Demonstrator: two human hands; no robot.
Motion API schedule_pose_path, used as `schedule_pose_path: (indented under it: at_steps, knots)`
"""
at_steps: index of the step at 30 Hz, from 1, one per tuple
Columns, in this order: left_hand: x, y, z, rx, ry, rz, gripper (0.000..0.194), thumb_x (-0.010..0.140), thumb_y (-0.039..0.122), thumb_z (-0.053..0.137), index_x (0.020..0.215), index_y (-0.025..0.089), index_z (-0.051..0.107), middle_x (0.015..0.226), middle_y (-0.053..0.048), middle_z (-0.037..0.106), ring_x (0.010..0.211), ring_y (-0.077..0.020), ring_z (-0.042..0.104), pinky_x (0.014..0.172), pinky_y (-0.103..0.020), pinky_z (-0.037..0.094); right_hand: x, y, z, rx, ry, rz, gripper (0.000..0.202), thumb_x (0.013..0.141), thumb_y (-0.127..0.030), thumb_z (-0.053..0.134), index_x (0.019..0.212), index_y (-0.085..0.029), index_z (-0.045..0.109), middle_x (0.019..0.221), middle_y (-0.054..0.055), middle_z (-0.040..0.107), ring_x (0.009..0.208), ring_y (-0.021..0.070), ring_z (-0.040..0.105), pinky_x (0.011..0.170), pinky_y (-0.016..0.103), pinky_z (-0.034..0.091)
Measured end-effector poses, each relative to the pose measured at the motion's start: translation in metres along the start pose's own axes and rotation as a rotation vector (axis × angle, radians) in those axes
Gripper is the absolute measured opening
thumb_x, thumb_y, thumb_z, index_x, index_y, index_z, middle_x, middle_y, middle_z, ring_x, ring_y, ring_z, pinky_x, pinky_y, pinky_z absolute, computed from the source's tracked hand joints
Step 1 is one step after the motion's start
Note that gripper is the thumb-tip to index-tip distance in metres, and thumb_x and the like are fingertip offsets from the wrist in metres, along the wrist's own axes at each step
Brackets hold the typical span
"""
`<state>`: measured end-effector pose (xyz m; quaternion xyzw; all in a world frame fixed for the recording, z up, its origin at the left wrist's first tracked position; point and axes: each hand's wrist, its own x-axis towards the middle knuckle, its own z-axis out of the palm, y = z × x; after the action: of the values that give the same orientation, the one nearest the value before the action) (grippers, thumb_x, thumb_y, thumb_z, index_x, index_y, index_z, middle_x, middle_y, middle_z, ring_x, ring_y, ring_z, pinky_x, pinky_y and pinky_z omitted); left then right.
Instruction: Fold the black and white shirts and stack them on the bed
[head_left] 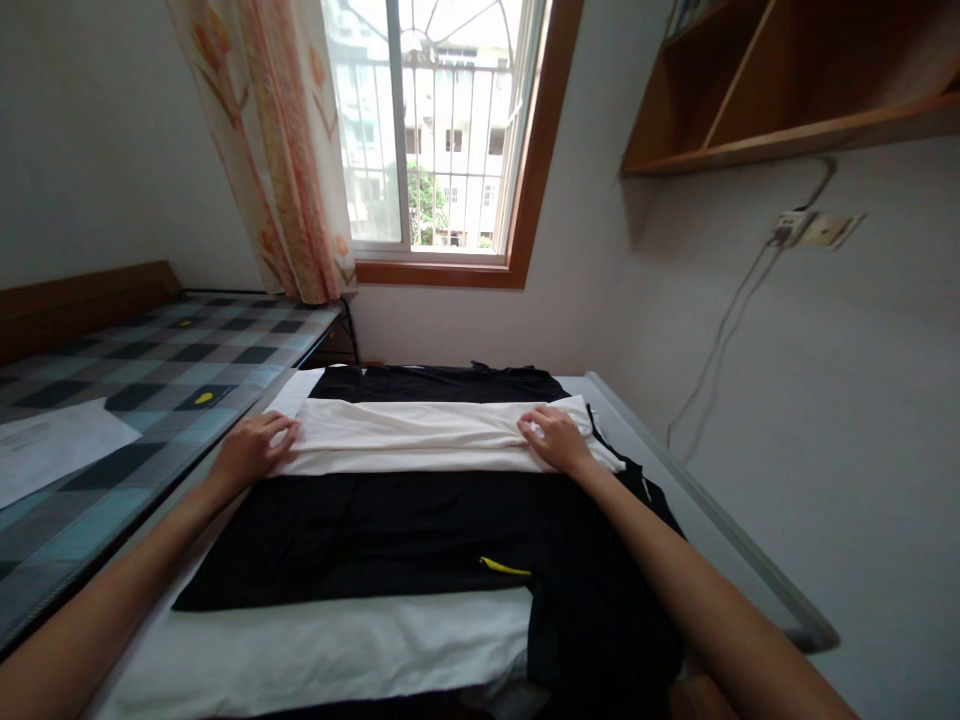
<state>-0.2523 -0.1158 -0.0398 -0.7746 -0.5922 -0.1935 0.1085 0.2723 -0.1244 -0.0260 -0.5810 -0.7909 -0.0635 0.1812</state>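
Note:
A white garment [420, 436] lies folded into a long, narrow strip across black clothing [375, 520]. At the strip's left end my left hand [259, 447] is closed, thumb and fingers pinching the cloth. My right hand [556, 438] grips the same garment near its right end, with the fingers curled on the fabric. Shallow creases run along the strip between my hands. Closer to me, a pale white cloth [337, 645] overlaps the black clothing, and a small yellow strip [505, 567] shows on the black.
The clothes lie on a table with a raised grey edge [720, 510] along the right wall. To the left is a bed with a checked mattress [225, 345] and a paper sheet [60, 445]. A curtain [292, 150] hangs by the window; a wooden shelf [787, 130] is at upper right.

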Motion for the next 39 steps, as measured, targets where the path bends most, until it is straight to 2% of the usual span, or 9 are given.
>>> schedule_pose_path:
  at_steps: [3,6,11,19,25,29,33,37,39]
  knots:
    - [0.026,0.016,0.006,-0.042,-0.057,0.002,0.046,0.087,0.040,0.039,0.114,0.018,0.068,0.119,-0.010,0.067,0.108,-0.0262,0.063,0.097,-0.036,0.046,0.015,0.003,0.005,-0.012,0.007,0.126,0.042,0.099,-0.041,0.036,0.121,-0.020,0.066,0.127,0.011,0.063,0.119,0.0247,0.054,0.099,0.037,0.037]
    - [0.047,0.041,0.020,-0.119,-0.144,0.020,0.054,0.091,0.042,0.034,0.132,0.016,0.059,0.136,-0.010,0.059,0.126,-0.0240,0.053,0.108,-0.036,0.039,0.024,0.003,0.018,-0.035,-0.128,0.214,0.056,0.099,-0.051,0.029,0.140,-0.020,0.052,0.147,0.012,0.048,0.135,0.0276,0.041,0.108,0.043,0.031]
    - [0.051,0.066,0.049,-0.034,-0.298,-0.081,0.064,0.093,0.057,0.032,0.148,0.024,0.042,0.154,-0.009,0.039,0.143,-0.0320,0.032,0.115,-0.049,0.024,0.020,0.007,0.033,-0.067,-0.295,0.266,0.069,0.096,-0.064,0.017,0.152,-0.026,0.035,0.157,0.010,0.033,0.144,0.0286,0.028,0.116,0.050,0.016]
    - [0.047,0.056,0.053,0.056,-0.357,-0.141,0.073,0.092,0.065,0.026,0.151,0.023,0.034,0.157,-0.012,0.031,0.146,-0.0314,0.026,0.117,-0.047,0.019,0.012,0.037,0.029,-0.145,-0.306,0.350,0.070,0.097,-0.062,0.015,0.151,-0.024,0.036,0.159,0.012,0.028,0.147,0.0266,0.022,0.118,0.048,0.011]
    - [0.041,0.059,0.048,0.097,-0.282,-0.160,0.068,0.094,0.059,0.028,0.149,0.020,0.041,0.156,-0.012,0.033,0.146,-0.0318,0.026,0.116,-0.050,0.021,0.008,0.039,0.028,-0.168,-0.114,0.351,0.069,0.099,-0.057,0.014,0.150,-0.018,0.039,0.159,0.011,0.027,0.148,0.0260,0.018,0.118,0.045,0.013]
    - [0.038,0.053,0.045,0.054,-0.324,-0.177,0.066,0.095,0.055,0.027,0.148,0.018,0.041,0.154,-0.012,0.038,0.144,-0.0287,0.031,0.117,-0.048,0.021,0.006,0.042,0.028,-0.139,-0.182,0.436,0.070,0.099,-0.057,0.013,0.149,-0.017,0.040,0.158,0.014,0.029,0.147,0.0287,0.021,0.118,0.048,0.012]
    - [0.038,0.050,0.046,0.026,-0.322,-0.246,0.067,0.096,0.055,0.025,0.149,0.018,0.038,0.156,-0.011,0.034,0.146,-0.0294,0.026,0.117,-0.054,0.018,0.005,0.045,0.029,-0.115,-0.124,0.500,0.070,0.099,-0.057,0.014,0.152,-0.016,0.033,0.161,0.015,0.021,0.147,0.0309,0.018,0.116,0.052,0.015]
    - [0.038,0.046,0.045,0.034,-0.258,-0.275,0.064,0.096,0.050,0.026,0.147,0.014,0.042,0.155,-0.015,0.034,0.145,-0.0308,0.026,0.116,-0.052,0.021,0.003,0.046,0.029,-0.057,-0.135,0.534,0.069,0.098,-0.056,0.014,0.150,-0.017,0.038,0.158,0.015,0.028,0.146,0.0313,0.021,0.115,0.052,0.018]
    - [0.036,0.042,0.041,0.057,-0.184,-0.303,0.063,0.095,0.044,0.028,0.144,0.009,0.044,0.152,-0.019,0.037,0.142,-0.0318,0.031,0.114,-0.047,0.027,0.002,0.046,0.027,-0.055,-0.029,0.538,0.066,0.099,-0.054,0.017,0.147,-0.017,0.042,0.156,0.014,0.034,0.144,0.0308,0.025,0.114,0.050,0.019]
